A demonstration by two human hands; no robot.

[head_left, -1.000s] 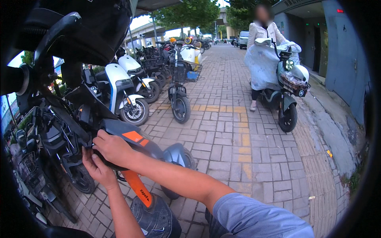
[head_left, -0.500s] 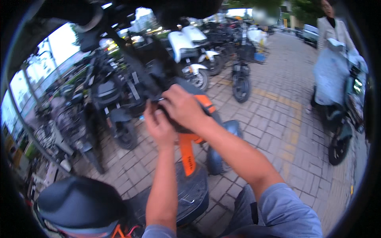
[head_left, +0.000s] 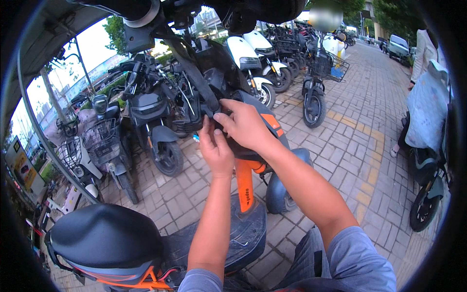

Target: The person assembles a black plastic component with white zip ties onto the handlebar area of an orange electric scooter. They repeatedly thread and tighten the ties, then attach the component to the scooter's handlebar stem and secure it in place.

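Observation:
An orange and black electric scooter stands in front of me, with an orange front column (head_left: 244,185), a dark footboard (head_left: 243,233) and a black seat (head_left: 102,238) at lower left. Both hands meet at the scooter's dark front part, below a black band (head_left: 197,80) that slopes down from above. My right hand (head_left: 245,125) has its bent thumb and index finger at the band's lower end. Just below and to its left, my left hand (head_left: 215,153) is palm up with fingers curled against the dark edge. What the fingertips grip is hidden. A small light-blue bit (head_left: 196,137) shows beside the left fingers.
Parked scooters line the left, among them a black one (head_left: 158,126) and a white one (head_left: 248,63). A scooter with a front basket (head_left: 323,65) stands ahead on the brick pavement (head_left: 335,160). A person (head_left: 423,53) is at far right by a scooter with a pale cover (head_left: 428,109).
The whole view has shifted, so the scooter and both hands appear farther right, and the picture is sharper. My hands stay together at the same dark front part. The person at right is nearer the rim.

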